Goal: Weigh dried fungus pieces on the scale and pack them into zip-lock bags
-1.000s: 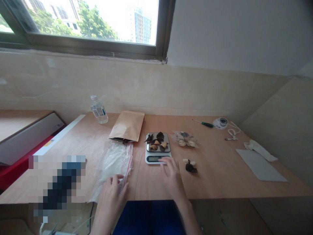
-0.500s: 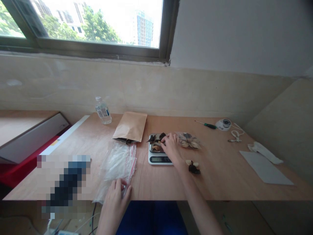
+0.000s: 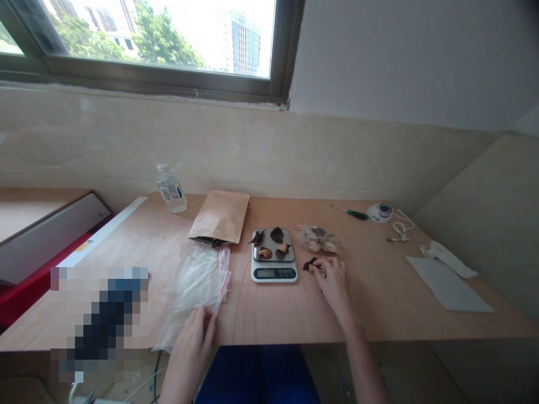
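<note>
My right hand (image 3: 333, 278) pinches a piece of dried peel (image 3: 310, 265), dark outside and pale inside, just above the table right of the kitchen scale (image 3: 274, 273). Several curled pieces of dried peel (image 3: 277, 234) lie apart on the scale's metal plate; its display is too small to read. Behind my right hand lies a clear bag of dried peel (image 3: 322, 240). My left hand (image 3: 192, 331) is at the table's front edge, fingers curled on the edge of clear plastic zip bags (image 3: 196, 280) with red seal lines. Its fingertips are partly hidden.
A brown paper pouch (image 3: 223, 216) lies behind the zip bags, its mouth toward me. A water bottle (image 3: 172, 191) stands at the back left. At right are a screwdriver (image 3: 357, 214), a white dome camera (image 3: 380, 212), a white sheet (image 3: 448, 286) and a white cloth (image 3: 450, 259).
My right hand has left the scale plate, moved right and taken hold of the dried peel lying on the table. My left hand stays by the zip bags. The view has shifted slightly.
</note>
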Demonstrator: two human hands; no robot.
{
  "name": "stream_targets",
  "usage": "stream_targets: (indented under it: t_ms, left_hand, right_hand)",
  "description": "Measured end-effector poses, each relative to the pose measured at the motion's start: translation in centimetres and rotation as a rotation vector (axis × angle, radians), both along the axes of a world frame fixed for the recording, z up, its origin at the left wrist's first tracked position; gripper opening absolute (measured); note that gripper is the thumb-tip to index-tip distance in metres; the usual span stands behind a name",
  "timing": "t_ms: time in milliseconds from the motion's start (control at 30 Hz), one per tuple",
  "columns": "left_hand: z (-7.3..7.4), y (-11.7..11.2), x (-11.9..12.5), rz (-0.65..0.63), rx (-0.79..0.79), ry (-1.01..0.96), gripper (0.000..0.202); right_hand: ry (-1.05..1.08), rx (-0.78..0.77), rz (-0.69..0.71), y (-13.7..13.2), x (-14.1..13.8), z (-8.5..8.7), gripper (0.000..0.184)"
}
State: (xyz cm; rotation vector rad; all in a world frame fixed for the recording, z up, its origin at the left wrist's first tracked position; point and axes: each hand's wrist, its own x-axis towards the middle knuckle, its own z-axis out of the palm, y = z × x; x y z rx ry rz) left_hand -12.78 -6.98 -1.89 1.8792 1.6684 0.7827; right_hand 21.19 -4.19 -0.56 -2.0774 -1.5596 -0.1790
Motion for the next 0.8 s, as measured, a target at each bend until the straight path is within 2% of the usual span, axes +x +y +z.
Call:
stream_targets:
  t_ms: [133,400,667,800]
  left_hand:
    - [0.3,-0.1,0.2,0.001,-0.068,-0.078,0.033]
    - [1.2,-1.0,1.8,0.124,-0.142,-0.245,0.039]
    - [2.5,-0.8,2.7,0.194,-0.114,-0.289,0.043]
    - [2.6,-1.0,2.6,0.207,-0.129,-0.335,0.045]
  right_hand:
    - [-0.026,0.004,-0.043,-0.7,-0.1,-0.9,0.02]
    - [0.056,0.122,0.017,-3.7,-0.1,0.2,0.029]
    - [0.008,0.139,0.046,-5.6,0.1,-2.2,0.026]
    - [0.048,0.162,0.077,-5.9,0.1,-2.7,0.025]
